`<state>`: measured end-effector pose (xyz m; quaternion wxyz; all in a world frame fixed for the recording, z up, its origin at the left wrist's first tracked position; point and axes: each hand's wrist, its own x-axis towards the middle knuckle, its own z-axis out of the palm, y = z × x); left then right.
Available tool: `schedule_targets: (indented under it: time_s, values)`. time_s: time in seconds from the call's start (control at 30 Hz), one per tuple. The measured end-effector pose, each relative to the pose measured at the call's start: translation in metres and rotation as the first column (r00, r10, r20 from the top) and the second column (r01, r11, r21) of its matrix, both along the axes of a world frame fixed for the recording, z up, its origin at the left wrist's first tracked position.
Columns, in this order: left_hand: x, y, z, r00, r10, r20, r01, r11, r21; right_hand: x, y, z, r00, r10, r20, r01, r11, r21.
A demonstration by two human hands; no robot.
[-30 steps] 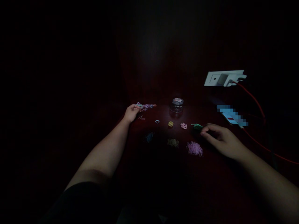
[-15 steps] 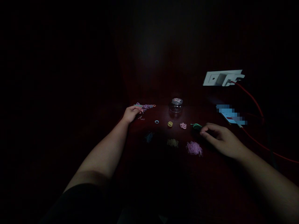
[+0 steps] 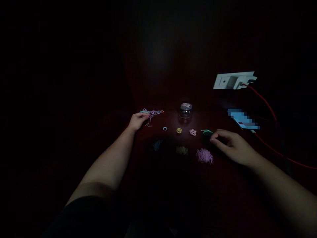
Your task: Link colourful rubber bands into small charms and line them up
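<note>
My left hand [image 3: 137, 121] reaches to a mixed pile of small rubber bands [image 3: 154, 112] at the back left. Its thumb and fingertips are pinched at the pile's near edge; whatever they hold is too small to make out. My right hand [image 3: 230, 145] hovers beside some green rubber bands [image 3: 207, 132], thumb and forefinger brought together, their tips hiding anything between them. Between the hands lie a light blue band [image 3: 164, 128], yellow bands [image 3: 179, 131] and pink bands [image 3: 193, 132]. Closer to me sit heaps of dark blue bands [image 3: 157, 145], dull yellow bands [image 3: 182, 150] and purple bands [image 3: 205, 156].
A clear lidded jar [image 3: 185, 111] stands behind the bands. On the right lies a phone [image 3: 242, 119], partly blurred out, with a red cable [image 3: 269, 148]. A white charger [image 3: 241, 82] sits in the wall socket [image 3: 223, 81]. The surroundings are very dark.
The whole view has shifted slightly. My left fingertips have closed in a little at the mixed pile, and the pale bit seen at them no longer shows. My right hand stays by the green bands.
</note>
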<state>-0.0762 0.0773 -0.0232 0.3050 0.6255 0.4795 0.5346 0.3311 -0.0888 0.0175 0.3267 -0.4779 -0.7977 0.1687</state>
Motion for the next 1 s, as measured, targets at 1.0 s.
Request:
schedule_targets:
  time_s: [1.0]
  values:
    - [0.048,-0.058,0.036,0.993,0.119,0.001,-0.116,0.965,0.236,0.002,0.011,-0.007,0.974,-0.129,-0.188,0.144,0.987,0.072]
